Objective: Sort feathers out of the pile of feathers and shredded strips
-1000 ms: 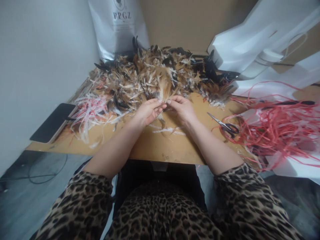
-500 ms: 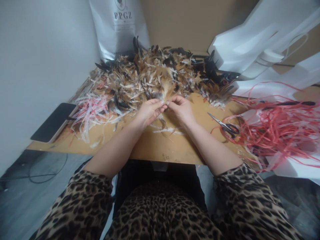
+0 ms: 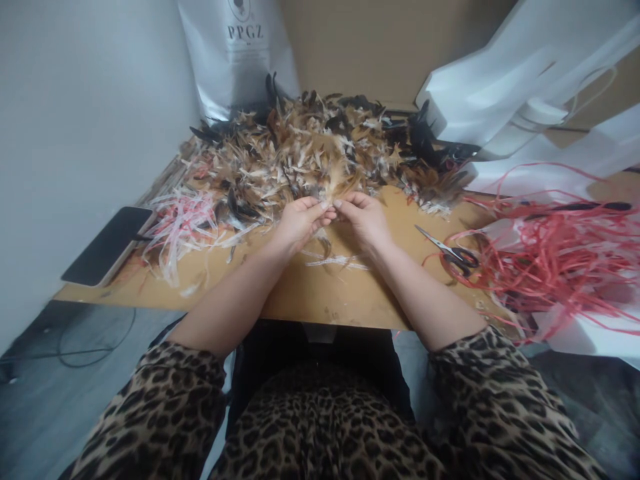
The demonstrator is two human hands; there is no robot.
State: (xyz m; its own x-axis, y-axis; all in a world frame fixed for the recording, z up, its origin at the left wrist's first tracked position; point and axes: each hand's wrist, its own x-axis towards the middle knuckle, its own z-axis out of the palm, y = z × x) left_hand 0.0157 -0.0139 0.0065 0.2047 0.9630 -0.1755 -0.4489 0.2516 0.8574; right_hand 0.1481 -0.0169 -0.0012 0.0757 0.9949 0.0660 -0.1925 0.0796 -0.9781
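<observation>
Brown surface (image 3: 295,300) bears a feather pile (image 3: 295,147) along its rear edge. My left fingers (image 3: 314,212) and right fingers (image 3: 346,209) clamp a tan tuft (image 3: 337,179) before it, not yet released; pile completion I cannot tell.

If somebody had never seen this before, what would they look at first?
Probably the big, messy heap of brown, black and white feathers across the back of the table. Just in front, the left hand and right hand pinch a pale tuft. Bright red strands tangle on the right, beside the scissors.
</observation>
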